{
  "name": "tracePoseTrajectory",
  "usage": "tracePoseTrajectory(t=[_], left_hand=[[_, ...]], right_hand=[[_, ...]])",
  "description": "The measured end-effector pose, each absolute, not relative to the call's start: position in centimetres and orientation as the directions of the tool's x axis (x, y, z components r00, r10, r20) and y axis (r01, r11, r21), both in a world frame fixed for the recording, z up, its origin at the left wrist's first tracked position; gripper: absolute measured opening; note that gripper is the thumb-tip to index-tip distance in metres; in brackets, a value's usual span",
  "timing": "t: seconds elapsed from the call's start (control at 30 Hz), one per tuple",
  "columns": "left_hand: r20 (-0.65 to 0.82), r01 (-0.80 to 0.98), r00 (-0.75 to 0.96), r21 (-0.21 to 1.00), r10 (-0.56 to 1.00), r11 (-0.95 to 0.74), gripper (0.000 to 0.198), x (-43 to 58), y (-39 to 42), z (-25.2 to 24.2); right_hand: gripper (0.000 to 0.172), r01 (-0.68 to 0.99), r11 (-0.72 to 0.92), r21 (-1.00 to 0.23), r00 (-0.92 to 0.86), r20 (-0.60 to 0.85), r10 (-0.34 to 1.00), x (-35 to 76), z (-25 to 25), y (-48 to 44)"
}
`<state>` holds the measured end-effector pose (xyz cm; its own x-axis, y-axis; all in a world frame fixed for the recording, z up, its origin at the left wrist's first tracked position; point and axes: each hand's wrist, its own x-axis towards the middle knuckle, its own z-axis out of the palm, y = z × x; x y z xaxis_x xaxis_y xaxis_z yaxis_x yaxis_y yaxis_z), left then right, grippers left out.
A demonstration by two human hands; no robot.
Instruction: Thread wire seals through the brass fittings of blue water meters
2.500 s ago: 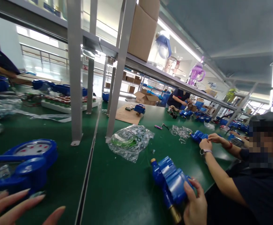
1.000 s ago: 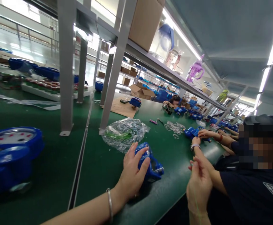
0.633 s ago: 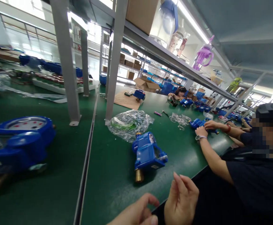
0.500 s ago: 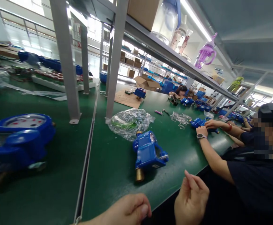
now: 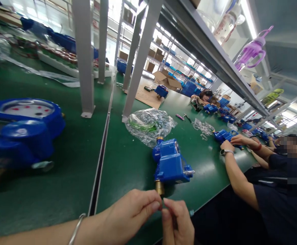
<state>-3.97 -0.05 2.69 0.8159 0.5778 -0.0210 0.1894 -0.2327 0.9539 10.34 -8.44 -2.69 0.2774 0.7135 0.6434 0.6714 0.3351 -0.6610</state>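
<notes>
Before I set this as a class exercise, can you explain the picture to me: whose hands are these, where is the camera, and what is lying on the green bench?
The camera sits on a worker's head and looks forward and down, so the two bare hands at the bottom are that person's own. The left hand, with a bangle on its wrist, and the right hand meet fingertip to fingertip, pinching something too small to make out. Just beyond them on the green bench lies a blue water meter with a brass end; neither hand touches it. Behind it is a clear plastic bag of parts. A bigger blue meter sits at far left. The arms at right belong to a co-worker handling another blue meter.
</notes>
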Motion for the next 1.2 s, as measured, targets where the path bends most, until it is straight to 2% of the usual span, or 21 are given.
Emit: tracePoseTrajectory(t=[0.07,0.13,0.27,0.33,0.77,1.2], left_hand=[[-0.028,0.195,0.792,0.958,0.61,-0.209,0.034,-4.0,0.5,2.4],[-0.022,0.187,0.724,0.968,0.689,-0.166,0.036,-4.0,1.1,2.1],[-0.036,0.206,0.601,0.972,0.799,-0.111,0.038,-3.8,2.5,1.4],[-0.034,0.212,0.592,0.97,0.805,-0.115,0.039,-3.7,2.8,1.1],[0.022,0.141,0.591,0.981,0.806,-0.13,0.033,-3.4,2.8,0.3],[0.023,0.136,0.596,0.982,0.803,-0.129,0.033,-3.4,2.8,0.2]], right_hand=[[0.012,0.71,0.325,-0.624,0.302,0.688,0.66,10.9,-1.5,-8.2],[0.011,0.802,0.275,-0.53,0.289,0.748,0.597,12.0,0.3,-7.8],[0.012,0.942,0.191,-0.275,0.145,0.848,0.509,13.6,3.9,-6.6],[0.014,0.958,0.171,-0.229,0.116,0.858,0.501,13.6,4.9,-5.8],[0.012,0.957,0.148,-0.248,0.12,0.807,0.578,12.8,2.9,-3.9],[0.01,0.956,0.144,-0.257,0.135,0.818,0.56,12.8,2.9,-3.9]])
